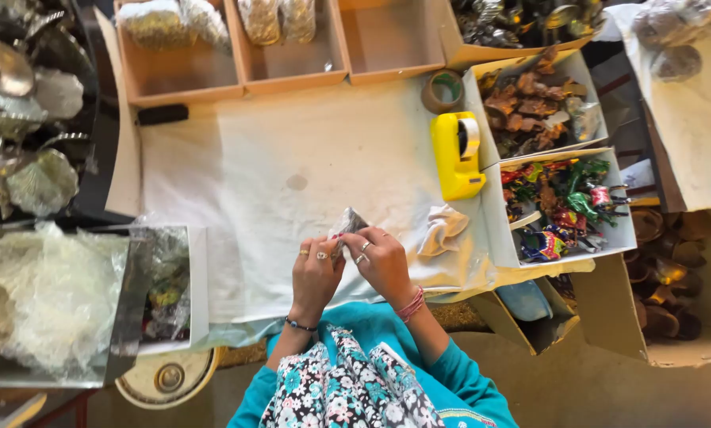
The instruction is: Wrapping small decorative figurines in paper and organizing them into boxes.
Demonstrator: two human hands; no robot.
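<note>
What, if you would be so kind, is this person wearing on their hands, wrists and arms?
The left hand carries rings on two fingers, with a thin dark beaded bracelet at its wrist. The right hand also has rings, and pink-red thread bands circle its wrist. Teal sleeves cover the upper arms only.

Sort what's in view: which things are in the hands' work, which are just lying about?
In hand:
small clear-wrapped packet
left hand
right hand

Lying about:
yellow plastic tape dispenser
brown tape roll
crumpled white cloth
white box of colourful figurines
silver leaf-shaped trays
</note>
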